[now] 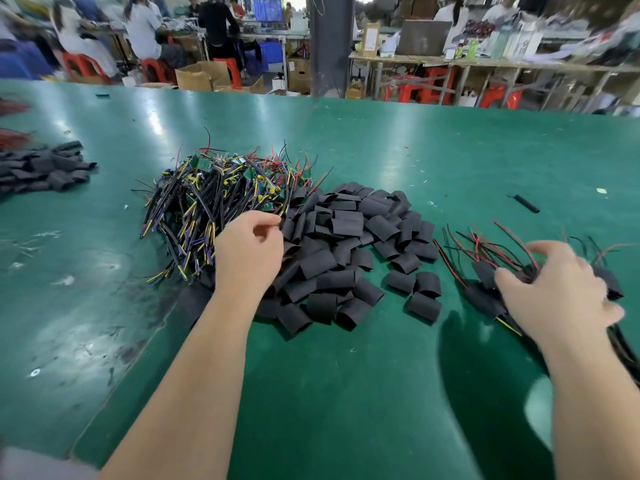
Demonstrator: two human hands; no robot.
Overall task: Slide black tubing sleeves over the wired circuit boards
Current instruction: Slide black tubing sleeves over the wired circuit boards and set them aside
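Head view, right hand (554, 292) gripping sleeved boards (483, 299)

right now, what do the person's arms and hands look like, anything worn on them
The left hand and the right hand are bare: no gloves, no watch or wristband showing. Both forearms are uncovered down to the bottom edge of the view, no sleeve in sight. A ring is too blurred to rule out.

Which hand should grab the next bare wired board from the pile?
Left. The left hand hovers at the edge of the wired board pile, while the right hand grips the sleeved boards off to the right.
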